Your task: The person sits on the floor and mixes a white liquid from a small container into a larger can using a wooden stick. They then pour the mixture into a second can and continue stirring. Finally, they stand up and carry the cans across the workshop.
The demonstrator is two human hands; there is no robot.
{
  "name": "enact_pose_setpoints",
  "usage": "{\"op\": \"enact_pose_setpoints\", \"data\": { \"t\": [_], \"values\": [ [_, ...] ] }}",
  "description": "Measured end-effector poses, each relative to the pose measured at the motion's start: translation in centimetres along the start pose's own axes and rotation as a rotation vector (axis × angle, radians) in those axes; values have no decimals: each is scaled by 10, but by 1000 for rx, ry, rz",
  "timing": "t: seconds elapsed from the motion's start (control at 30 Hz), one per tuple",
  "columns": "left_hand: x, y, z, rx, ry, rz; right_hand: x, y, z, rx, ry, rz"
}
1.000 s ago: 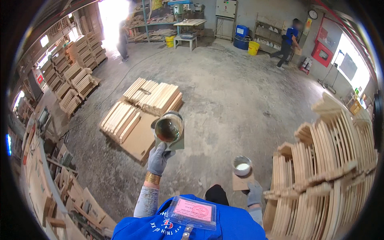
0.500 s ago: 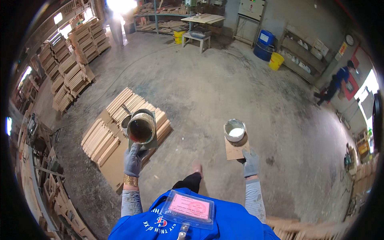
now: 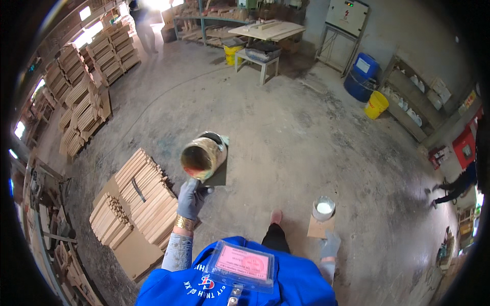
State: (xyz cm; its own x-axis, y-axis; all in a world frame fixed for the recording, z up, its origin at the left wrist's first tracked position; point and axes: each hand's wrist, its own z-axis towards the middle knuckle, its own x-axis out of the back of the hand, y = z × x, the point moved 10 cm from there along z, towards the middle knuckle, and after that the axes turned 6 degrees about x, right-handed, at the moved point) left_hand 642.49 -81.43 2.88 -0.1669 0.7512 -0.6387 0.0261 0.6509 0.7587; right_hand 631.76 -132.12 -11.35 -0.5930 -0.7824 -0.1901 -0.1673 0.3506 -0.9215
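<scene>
wood slats [image 3: 140, 196] lie stacked on the floor. farther off — a blue barrel [image 3: 361, 76], a yellow bucket [image 3: 376, 104] beside it.

light: even, moderate daylight | source: blown-out doorway [image 3: 158, 4] at top centre, bright windows [image 3: 84, 13] upper left | shadows: soft, faint | distortion: strong fisheye, black vignette rim | blur: edges soft, centre sharp

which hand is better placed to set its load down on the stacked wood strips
Left. The left hand, carrying the tin can, is right beside the wood strips; the right hand is across the body.
</scene>
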Motion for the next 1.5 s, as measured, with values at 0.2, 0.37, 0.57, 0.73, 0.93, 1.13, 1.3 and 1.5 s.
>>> {"op": "enact_pose_setpoints", "data": {
  "t": [0.2, 0.37, 0.57, 0.73, 0.93, 1.13, 1.3, 1.5],
  "values": [
    [37, -5, 141, -138, 231, -139, -234, -65, 231, 58, -312, -151],
    [79, 20, 249, -231, 471, -55, -488, -99, 353, 4, -673, -324],
    [117, 65, 448, -253, 542, -93, -689, -44, 454, -104, -834, -374],
    [141, 141, 624, -342, 520, -124, -818, -13, 513, -285, -758, -398],
    [193, 238, 816, -449, 553, -78, -1063, 5, 605, -242, -924, -466],
    [268, 299, 900, -489, 762, -24, -1312, 54, 621, -381, -1057, -493],
    [322, 367, 1004, -390, 1041, 854, -1503, 90, 655, -394, -1088, -519],
    [430, 445, 1213, -252, 857, 730, -1665, 133, 716, -377, -962, -414]
  ]
}}
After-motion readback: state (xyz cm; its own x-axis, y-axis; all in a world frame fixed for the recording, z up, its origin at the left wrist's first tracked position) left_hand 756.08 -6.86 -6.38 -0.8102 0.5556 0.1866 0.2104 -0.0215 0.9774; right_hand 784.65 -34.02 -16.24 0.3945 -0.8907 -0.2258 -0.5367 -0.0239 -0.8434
